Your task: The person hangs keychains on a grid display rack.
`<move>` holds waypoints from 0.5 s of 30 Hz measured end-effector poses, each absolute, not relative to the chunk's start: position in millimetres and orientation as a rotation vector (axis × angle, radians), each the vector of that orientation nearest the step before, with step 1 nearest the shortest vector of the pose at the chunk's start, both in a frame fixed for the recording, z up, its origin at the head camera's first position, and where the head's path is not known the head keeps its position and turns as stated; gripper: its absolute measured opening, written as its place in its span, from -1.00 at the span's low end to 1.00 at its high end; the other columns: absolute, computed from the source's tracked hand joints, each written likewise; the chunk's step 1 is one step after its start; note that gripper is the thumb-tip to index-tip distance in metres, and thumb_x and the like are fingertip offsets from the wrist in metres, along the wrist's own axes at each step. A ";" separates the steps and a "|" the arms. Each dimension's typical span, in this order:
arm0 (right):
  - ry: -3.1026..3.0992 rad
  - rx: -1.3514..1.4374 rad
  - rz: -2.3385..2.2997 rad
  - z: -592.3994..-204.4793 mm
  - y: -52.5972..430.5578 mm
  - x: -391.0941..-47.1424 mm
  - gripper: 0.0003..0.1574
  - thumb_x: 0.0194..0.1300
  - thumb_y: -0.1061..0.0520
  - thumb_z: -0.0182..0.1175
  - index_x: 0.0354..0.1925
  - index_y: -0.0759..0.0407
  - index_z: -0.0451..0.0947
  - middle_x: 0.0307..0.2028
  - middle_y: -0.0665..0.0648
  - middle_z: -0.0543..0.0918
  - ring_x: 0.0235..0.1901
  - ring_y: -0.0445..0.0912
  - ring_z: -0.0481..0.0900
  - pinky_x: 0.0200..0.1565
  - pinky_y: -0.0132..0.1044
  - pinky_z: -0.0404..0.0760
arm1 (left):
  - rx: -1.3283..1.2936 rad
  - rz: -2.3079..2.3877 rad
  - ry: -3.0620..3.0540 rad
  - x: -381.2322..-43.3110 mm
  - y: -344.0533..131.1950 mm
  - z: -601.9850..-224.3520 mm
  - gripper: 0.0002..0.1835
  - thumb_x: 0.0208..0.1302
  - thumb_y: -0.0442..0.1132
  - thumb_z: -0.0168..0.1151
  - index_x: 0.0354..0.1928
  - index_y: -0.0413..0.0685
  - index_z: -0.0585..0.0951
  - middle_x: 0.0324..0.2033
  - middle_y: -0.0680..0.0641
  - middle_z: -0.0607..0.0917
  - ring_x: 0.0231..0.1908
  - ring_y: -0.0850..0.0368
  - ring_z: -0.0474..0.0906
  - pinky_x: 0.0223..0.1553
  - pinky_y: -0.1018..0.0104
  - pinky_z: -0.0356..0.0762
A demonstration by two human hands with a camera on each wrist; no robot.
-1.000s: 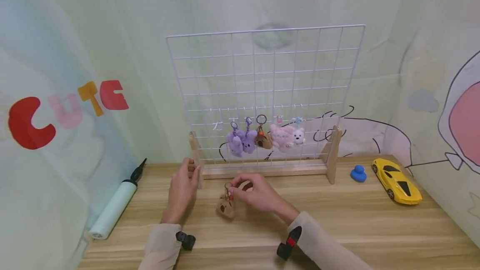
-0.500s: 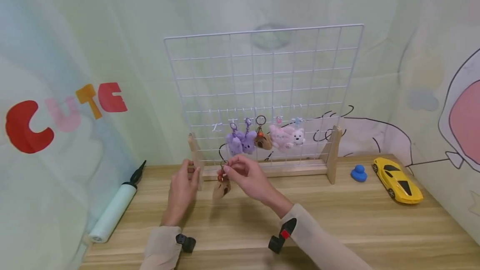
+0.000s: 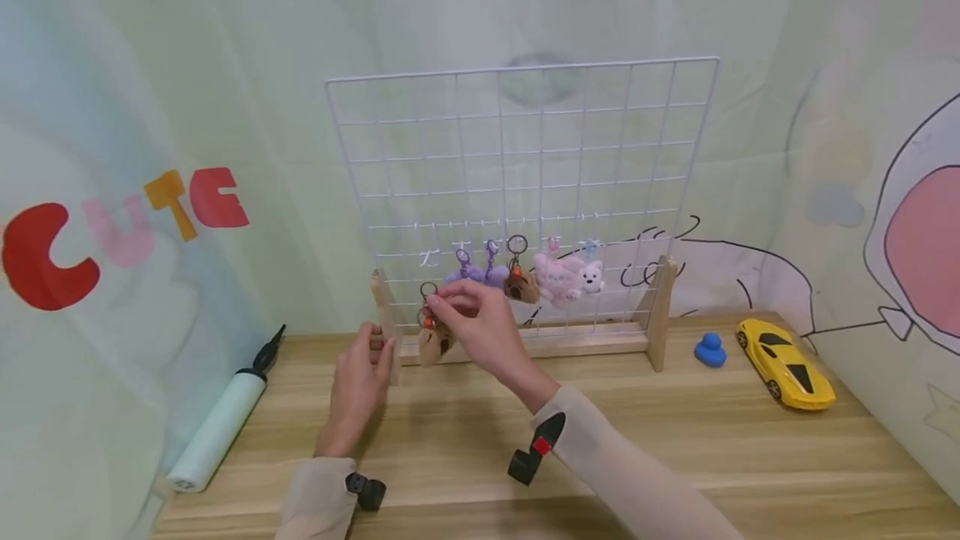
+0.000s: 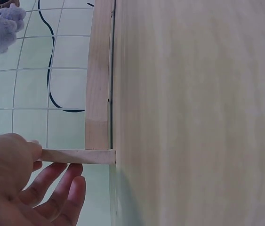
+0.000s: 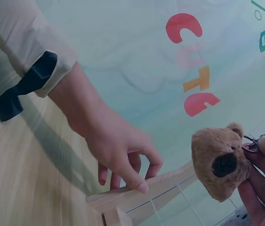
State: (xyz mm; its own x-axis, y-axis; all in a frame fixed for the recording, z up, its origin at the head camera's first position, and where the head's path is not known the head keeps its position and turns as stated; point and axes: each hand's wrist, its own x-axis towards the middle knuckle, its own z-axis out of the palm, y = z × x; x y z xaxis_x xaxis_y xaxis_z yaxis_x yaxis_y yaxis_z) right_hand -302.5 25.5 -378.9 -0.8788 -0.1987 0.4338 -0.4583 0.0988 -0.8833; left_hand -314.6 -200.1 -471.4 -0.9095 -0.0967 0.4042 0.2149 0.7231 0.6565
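My right hand (image 3: 487, 327) pinches the metal ring of a brown plush bear keychain (image 3: 431, 346), which hangs in front of the lower left of a white wire grid rack (image 3: 525, 70). In the right wrist view the plush bear (image 5: 210, 146) shows its dark nose, with the ring at the fingertips. My left hand (image 3: 358, 386) grips the rack's left wooden leg (image 3: 382, 297); the left wrist view shows thumb and fingers on opposite sides of that leg (image 4: 78, 156). White hooks (image 3: 430, 258) project from the grid just above the held keychain.
Purple plush keychains (image 3: 492, 275), partly behind my right hand, hang beside another brown one (image 3: 521, 284), a pink one (image 3: 558, 280) and a white bear (image 3: 592, 277). A blue knob-shaped object (image 3: 710, 351) and yellow toy car (image 3: 785, 363) stand right; a pale green pump (image 3: 219, 432) lies left.
My right hand has lifted the brown bear keychain off the table, up and left toward the hooks at the grid's left. The left hand keeps its grip on the wooden leg.
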 end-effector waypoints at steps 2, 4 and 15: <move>-2.178 0.632 1.870 -375.7 22.9 -303.4 -0.75 0.52 -0.06 0.40 -0.02 0.05 0.81 -0.17 0.00 0.92 -0.14 -0.20 0.84 -0.17 -0.37 0.75 | -0.085 -1.032 -2.516 -314.4 -200.8 -471.5 -0.75 0.67 -0.22 0.18 0.19 -0.22 0.52 0.04 -0.36 0.79 -0.01 -0.25 0.82 -0.02 -0.17 0.84; -2.181 0.606 1.867 -372.6 20.0 -304.3 -0.75 0.51 -0.07 0.41 -0.03 0.03 0.83 -0.18 -0.01 0.92 -0.15 -0.20 0.84 -0.22 -0.35 0.74 | -0.083 -1.032 -2.521 -314.2 -201.2 -471.8 -0.74 0.67 -0.22 0.18 0.19 -0.22 0.51 0.04 -0.37 0.79 -0.02 -0.25 0.82 -0.04 -0.16 0.84; -2.096 0.460 1.847 -363.9 8.4 -310.2 -0.75 0.51 -0.06 0.41 -0.04 0.04 0.85 -0.18 0.02 0.92 -0.17 -0.20 0.86 -0.18 -0.36 0.76 | -0.062 -1.034 -2.518 -313.0 -199.4 -470.5 -0.76 0.66 -0.20 0.21 0.16 -0.19 0.53 0.01 -0.35 0.81 -0.03 -0.24 0.83 -0.07 -0.13 0.85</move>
